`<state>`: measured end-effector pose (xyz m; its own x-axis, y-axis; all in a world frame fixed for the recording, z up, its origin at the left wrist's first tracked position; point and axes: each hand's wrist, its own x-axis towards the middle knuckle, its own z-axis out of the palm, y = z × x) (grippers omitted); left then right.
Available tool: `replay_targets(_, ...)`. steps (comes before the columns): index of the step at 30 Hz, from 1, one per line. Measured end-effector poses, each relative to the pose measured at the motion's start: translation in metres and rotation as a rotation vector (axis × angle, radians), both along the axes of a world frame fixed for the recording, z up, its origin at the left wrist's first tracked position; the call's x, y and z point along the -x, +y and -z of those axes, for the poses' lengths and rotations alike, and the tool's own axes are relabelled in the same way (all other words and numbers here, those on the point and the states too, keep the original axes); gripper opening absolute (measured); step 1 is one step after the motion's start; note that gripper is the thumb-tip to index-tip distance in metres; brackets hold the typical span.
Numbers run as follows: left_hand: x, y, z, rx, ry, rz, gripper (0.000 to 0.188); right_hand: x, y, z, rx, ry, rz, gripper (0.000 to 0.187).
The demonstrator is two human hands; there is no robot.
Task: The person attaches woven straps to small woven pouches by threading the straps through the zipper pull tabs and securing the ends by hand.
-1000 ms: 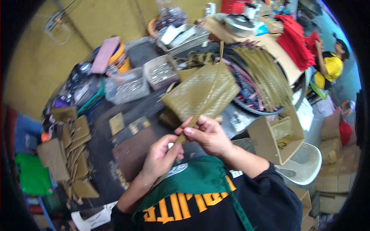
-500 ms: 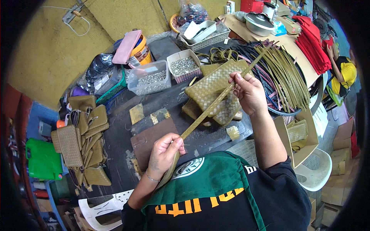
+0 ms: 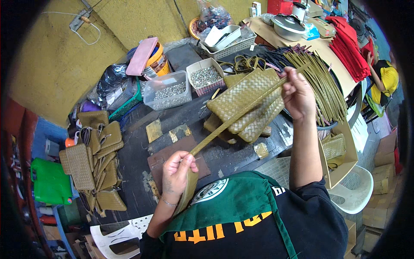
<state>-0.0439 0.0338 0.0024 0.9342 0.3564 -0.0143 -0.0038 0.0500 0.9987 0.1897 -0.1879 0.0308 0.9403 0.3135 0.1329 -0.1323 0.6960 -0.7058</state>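
Observation:
Stretched diagonally in front of me is a long olive-green strap (image 3: 233,117). My left hand (image 3: 177,169) pinches its lower part, and the rest hangs down past my wrist against my apron. Up and to the right, my right hand (image 3: 298,93) grips the strap near its upper end between thumb and fingers. Behind the strap lie woven olive pouches (image 3: 241,95), stacked on the dark table (image 3: 129,146). A brown flat piece (image 3: 161,160) rests on the table by my left hand. Beyond my right hand a bundle of olive strips (image 3: 321,82) fills a round tub.
Several woven olive pouches (image 3: 77,166) are piled at the table's left. Along the back stand a clear bin (image 3: 167,101) and a basket of metal bits (image 3: 205,77). A cardboard box (image 3: 343,162) and white chair (image 3: 360,194) are at right; another person (image 3: 384,82) sits farther off.
My right hand has moved up and to the right along the strap, toward its end. My left hand has shifted slightly left and stays closed on the strap.

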Motion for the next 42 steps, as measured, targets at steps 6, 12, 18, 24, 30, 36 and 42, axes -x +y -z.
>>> replay_targets(6, 0.008, 0.022, 0.009, 0.084, -0.096, -0.263, 0.014, -0.006, -0.019, -0.004, -0.272, -0.156, 0.0, 0.021)
replay_targets(12, 0.014, 0.013, 0.002, -0.17, -0.153, -0.341, 0.013, 0.038, 0.018, -0.008, 0.179, -0.308, 0.001, 0.014)
replay_targets(18, 0.023, -0.007, -0.039, -1.217, -0.208, -0.238, 0.009, 0.124, 0.071, -0.041, 0.879, -1.733, -0.099, 0.045)
replay_targets(24, 0.058, 0.002, -0.046, -1.336, -0.582, -0.393, 0.02, 0.034, 0.121, -0.015, 0.894, -1.649, -0.284, 0.029)
replay_targets(30, 0.066, 0.026, -0.011, -0.979, -0.494, -0.871, 0.012, -0.013, 0.068, -0.069, 1.012, -1.543, -0.33, 0.03)
replay_targets(36, 0.04, 0.019, -0.001, -0.489, -0.328, -0.799, 0.015, -0.003, 0.026, -0.056, 1.312, -1.421, -0.421, 0.013)
replay_targets(42, 0.027, 0.003, -0.002, -0.634, -0.206, -0.255, 0.015, 0.028, 0.028, -0.012, 1.045, -0.881, 0.125, 0.022)
